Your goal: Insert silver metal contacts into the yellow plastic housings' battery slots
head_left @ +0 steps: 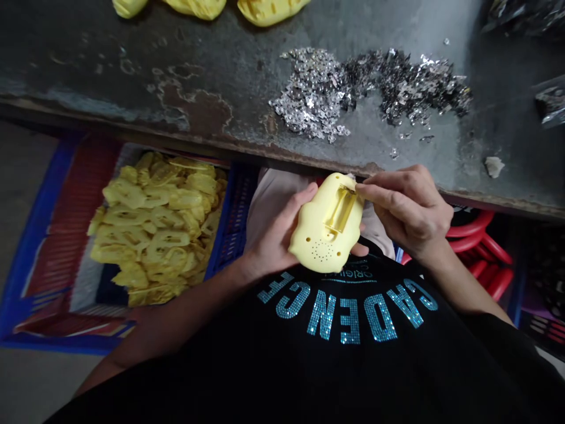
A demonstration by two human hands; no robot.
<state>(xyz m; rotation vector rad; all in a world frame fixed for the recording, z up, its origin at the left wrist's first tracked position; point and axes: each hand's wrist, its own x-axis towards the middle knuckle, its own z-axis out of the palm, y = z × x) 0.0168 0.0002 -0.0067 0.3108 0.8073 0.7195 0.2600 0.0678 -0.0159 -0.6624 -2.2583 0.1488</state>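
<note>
My left hand (282, 232) is closed around a pale yellow plastic toy casing (321, 250), its fingers passing underneath. The casing's back faces up, showing an uncovered battery compartment (341, 211), screw holes and a cluster of small speaker holes. At the compartment's upper end, the fingertips of my right hand (408, 203) are pinched together against the rim. A dark metallic bit shows just beside them; what the fingers hold, if anything, is hidden. Beyond the hands, a pile of small shiny metal battery contacts (311, 94) lies spread on the metal worktable (132, 82).
A blue crate (223, 218) at the left holds many yellow plastic casing parts (154, 224). Several yellow pieces (269, 9) lie at the table's far side. A clear plastic bag (551, 100) sits at right, with a small white scrap (494, 166) nearby. Red plastic parts (477, 241) are below the table edge.
</note>
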